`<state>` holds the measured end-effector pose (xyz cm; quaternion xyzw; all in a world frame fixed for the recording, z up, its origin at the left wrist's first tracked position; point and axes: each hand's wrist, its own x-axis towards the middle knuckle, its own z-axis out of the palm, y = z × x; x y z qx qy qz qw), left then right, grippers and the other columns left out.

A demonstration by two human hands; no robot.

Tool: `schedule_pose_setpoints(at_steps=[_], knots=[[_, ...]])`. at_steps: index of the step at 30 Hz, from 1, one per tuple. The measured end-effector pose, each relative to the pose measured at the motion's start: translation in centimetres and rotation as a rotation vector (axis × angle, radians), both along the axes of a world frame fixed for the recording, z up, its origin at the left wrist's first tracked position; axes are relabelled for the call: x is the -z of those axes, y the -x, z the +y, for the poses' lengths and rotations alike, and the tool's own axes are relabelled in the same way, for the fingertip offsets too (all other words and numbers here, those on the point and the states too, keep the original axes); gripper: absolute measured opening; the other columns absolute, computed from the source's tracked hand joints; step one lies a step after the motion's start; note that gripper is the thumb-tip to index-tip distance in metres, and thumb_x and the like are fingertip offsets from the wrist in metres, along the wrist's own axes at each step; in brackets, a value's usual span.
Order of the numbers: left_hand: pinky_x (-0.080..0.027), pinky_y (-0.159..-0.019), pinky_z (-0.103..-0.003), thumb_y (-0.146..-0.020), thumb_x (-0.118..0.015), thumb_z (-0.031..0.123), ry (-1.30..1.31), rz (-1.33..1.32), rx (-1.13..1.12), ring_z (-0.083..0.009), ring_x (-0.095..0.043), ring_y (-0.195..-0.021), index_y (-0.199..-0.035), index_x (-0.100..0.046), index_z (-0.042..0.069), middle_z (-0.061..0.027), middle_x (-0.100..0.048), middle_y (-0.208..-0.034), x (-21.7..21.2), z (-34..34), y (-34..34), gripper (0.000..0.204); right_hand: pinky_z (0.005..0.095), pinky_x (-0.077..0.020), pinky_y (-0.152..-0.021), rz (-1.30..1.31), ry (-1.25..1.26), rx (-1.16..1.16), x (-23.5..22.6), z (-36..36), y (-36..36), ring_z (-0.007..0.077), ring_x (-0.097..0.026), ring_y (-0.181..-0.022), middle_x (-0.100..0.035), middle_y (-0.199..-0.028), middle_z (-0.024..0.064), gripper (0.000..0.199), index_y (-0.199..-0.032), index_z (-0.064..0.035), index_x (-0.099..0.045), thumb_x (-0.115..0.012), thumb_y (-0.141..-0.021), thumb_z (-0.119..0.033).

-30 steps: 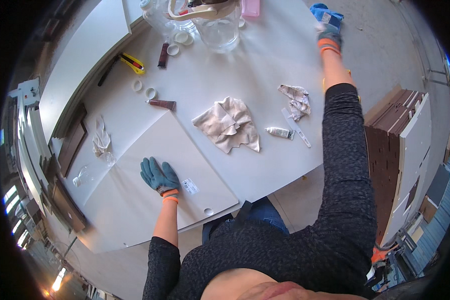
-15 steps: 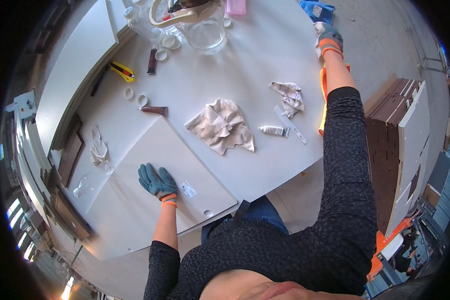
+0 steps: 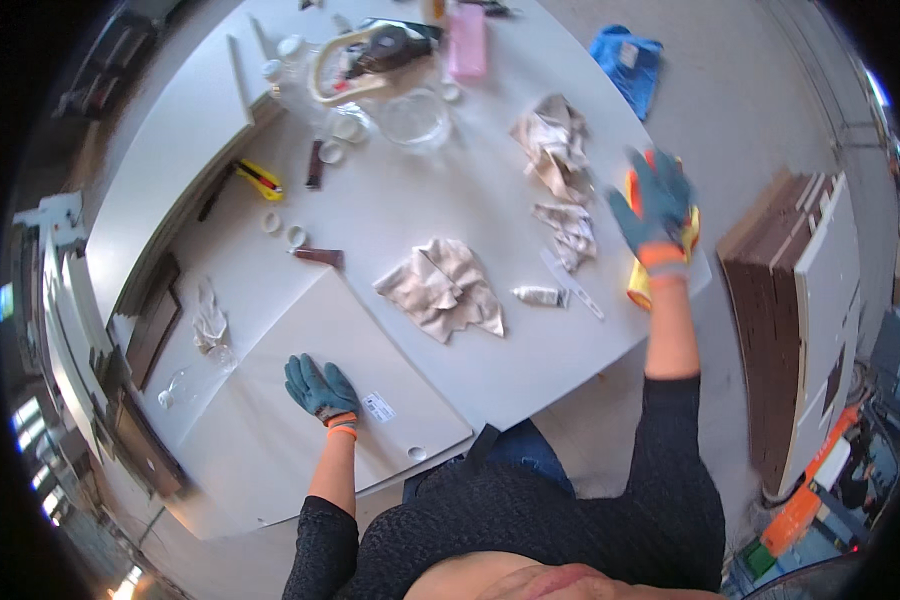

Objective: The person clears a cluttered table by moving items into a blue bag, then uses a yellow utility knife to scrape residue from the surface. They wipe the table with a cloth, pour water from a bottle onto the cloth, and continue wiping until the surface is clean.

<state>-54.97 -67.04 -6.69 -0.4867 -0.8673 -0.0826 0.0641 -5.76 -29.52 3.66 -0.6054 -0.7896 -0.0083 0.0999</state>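
Observation:
My left hand (image 3: 322, 388), in a grey-green glove with an orange cuff, lies flat on a white panel (image 3: 300, 340) beside a small label (image 3: 378, 406). At the table's right edge my right hand (image 3: 655, 205), gloved the same, is spread over a yellow and orange cloth (image 3: 638, 285) and hides part of it. To its left lie a crumpled beige rag (image 3: 553, 145) and a smaller stained rag (image 3: 568, 232). Below these are a white tube (image 3: 540, 296) and a flat white stick (image 3: 576, 287). A larger beige rag (image 3: 443, 288) lies right of the panel.
A clear pitcher (image 3: 410, 118), a pink box (image 3: 467, 45), brown tubes (image 3: 318, 257) and a yellow utility knife (image 3: 260, 180) stand or lie farther back. Past the right edge are a blue bag (image 3: 628, 68) and stacked brown and white panels (image 3: 790, 310). A plastic bottle (image 3: 174, 391) lies at left.
My right hand has come back toward me from the far right and opened over the cloth. The crumpled rag it held now lies on the table. My left hand stays on the panel.

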Motion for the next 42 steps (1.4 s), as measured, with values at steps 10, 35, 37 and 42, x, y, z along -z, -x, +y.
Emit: schedule_pose_setpoints(at_steps=[10,35,37,42], knots=[[-0.023,-0.123,-0.058,-0.097,-0.063,0.030,-0.041,-0.030,0.016,-0.0401,-0.042,-0.147,-0.142,-0.056,0.002,-0.0216,-0.050,-0.153,-0.4,0.9,-0.1,0.054,0.0480,-0.0467,-0.110,0.070,0.039,0.401,8.5,-1.7,-9.1,0.0409,-0.054,-0.136,-0.049,-0.155,0.0197,0.065,-0.155,-0.0244,-0.047,-0.067,-0.094,-0.016],[-0.021,-0.123,-0.061,-0.094,-0.065,0.026,-0.071,-0.134,-0.003,-0.0439,-0.039,-0.148,-0.144,-0.052,0.003,-0.0230,-0.047,-0.155,-1.1,0.8,0.2,0.057,0.0429,-0.0320,-0.124,0.316,-0.100,-0.240,-13.6,27.2,46.3,0.0402,-0.039,-0.149,-0.043,-0.159,0.0245,0.088,-0.160,-0.0119,-0.037,-0.072,-0.088,-0.051],[-0.020,-0.123,-0.063,-0.093,-0.066,0.028,-0.062,-0.150,0.017,-0.0439,-0.039,-0.148,-0.144,-0.052,0.003,-0.0227,-0.048,-0.154,-0.8,1.5,0.2,0.058,0.0428,-0.0349,-0.122,0.419,-0.166,-0.432,-10.8,30.4,43.1,0.0402,-0.043,-0.146,-0.045,-0.157,0.0247,0.084,-0.157,-0.0102,-0.042,-0.073,-0.089,-0.048],[-0.022,-0.123,-0.060,-0.096,-0.064,0.028,-0.044,-0.128,0.002,-0.0420,-0.041,-0.147,-0.141,-0.056,0.000,-0.0227,-0.050,-0.154,-0.8,1.0,-0.5,0.054,0.0447,-0.0438,-0.113,0.732,-0.103,-0.461,-7.0,25.0,24.6,0.0382,-0.055,-0.135,-0.066,-0.134,0.0215,0.049,-0.134,-0.0033,-0.065,-0.069,-0.093,-0.030]])
